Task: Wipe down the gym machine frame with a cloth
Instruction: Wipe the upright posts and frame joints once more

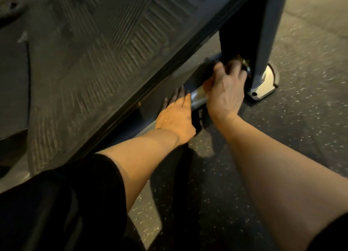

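Cloth: dark rag (202, 75), draped over the low shiny metal frame bar (197, 96) under the machine, near the dark upright post (263, 43).
Right hand: right hand (225, 92) has fingers curled around the rag and bar, clamped on, probably so the wipe covers the whole tube.
Left hand: left hand (174, 117) lies flat, fingers straight, against the dark side panel below the ribbed black rubber footplate (98, 58), looks like bracing.
Floor: speckled dark rubber gym floor (282, 128), chrome foot plate (263, 85) bolted at the post.
Progress: lower bar mid-wipe, guessing more frame left.
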A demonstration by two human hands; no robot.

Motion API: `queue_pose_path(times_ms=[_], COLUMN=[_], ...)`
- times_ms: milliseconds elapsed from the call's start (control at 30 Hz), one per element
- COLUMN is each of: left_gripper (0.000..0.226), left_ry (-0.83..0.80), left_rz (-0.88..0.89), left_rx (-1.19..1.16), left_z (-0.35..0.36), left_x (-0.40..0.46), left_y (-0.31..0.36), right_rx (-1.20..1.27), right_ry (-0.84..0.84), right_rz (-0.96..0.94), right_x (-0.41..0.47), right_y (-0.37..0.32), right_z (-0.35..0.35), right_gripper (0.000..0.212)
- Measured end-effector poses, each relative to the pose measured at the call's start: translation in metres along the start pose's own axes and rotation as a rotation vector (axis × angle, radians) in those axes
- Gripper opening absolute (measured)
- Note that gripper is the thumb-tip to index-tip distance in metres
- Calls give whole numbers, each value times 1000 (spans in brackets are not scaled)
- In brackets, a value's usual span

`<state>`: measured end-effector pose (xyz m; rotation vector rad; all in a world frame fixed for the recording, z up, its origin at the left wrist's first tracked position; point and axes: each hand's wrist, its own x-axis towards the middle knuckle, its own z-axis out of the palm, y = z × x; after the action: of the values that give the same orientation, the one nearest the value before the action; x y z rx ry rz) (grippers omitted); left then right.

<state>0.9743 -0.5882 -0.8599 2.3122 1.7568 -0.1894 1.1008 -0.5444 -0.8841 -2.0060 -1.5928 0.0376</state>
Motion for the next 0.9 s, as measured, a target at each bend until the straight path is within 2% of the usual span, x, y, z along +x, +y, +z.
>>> queue_pose_path(times_ms=[100,267,367,467,533,633,900], left_gripper=[92,94,97,102,103,104,103], left_ry=[-25,-90,-113,-144,-160,-186,-209], left_rz=[2,-71,-90,-84,-74,-65,-30], left_rx=[32,41,90,119,108,83,49], left_z=[-5,-16,-20,-22,-24,-26,-32], left_x=[19,43,49,48,49,50,58], left_y=[10,40,44,43,42,40,33], right_rx=[-152,-176,-166,-214,-212,-191,-35], right_ry=[-41,-192,-85,0,29,-44,40], right_rz=[-219,-215,-301,-267,-233,-167,-105], right_x=[11,57,54,30,25,33,23], right_y=[12,28,38,52,52,40,41], right_z=[5,1,2,4,1,-1,10], right_gripper=[31,32,32,40,37,30,34])
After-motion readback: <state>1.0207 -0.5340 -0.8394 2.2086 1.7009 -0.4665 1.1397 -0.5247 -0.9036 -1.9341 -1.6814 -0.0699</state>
